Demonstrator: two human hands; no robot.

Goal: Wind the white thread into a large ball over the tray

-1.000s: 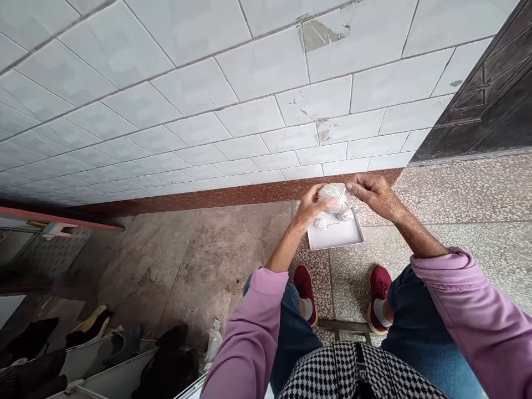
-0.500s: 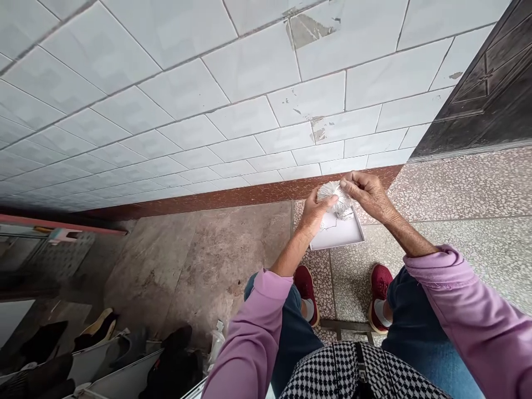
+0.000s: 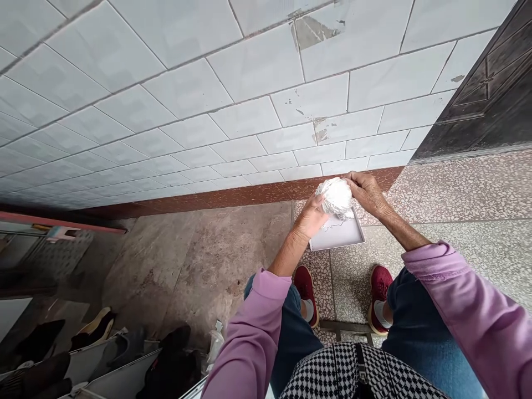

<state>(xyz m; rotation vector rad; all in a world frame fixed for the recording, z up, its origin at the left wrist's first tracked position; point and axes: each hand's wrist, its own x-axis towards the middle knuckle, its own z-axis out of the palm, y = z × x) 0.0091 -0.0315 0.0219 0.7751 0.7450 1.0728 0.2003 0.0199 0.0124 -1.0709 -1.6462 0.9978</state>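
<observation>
A round, white, ruffled bundle (image 3: pixel 336 197) is held up over a shallow pale box (image 3: pixel 338 239) on the floor. Its many thin folds look like paper or thin film; I cannot tell which. My left hand (image 3: pixel 311 216) grips its left side, the fingers partly hidden by the bundle. At its right edge, my right hand (image 3: pixel 368 191) is closed in a pinch, fingertips against the folds. Some white crumpled material and a thin dark thread-like line lie in the box, partly covered by the bundle.
A white tiled wall (image 3: pixel 249 122) with a red-brown base strip rises just beyond the box. My red shoes (image 3: pixel 305 285) stand on speckled floor. Lower left are white boxes with dark shoes (image 3: pixel 93 330) and a clear plastic bag (image 3: pixel 216 343). A dark door (image 3: pixel 486 94) is at right.
The white bundle has turned, so a fuller, whiter ruffled face shows. My left thumb no longer lies across its front. My right hand has shifted slightly to the right.
</observation>
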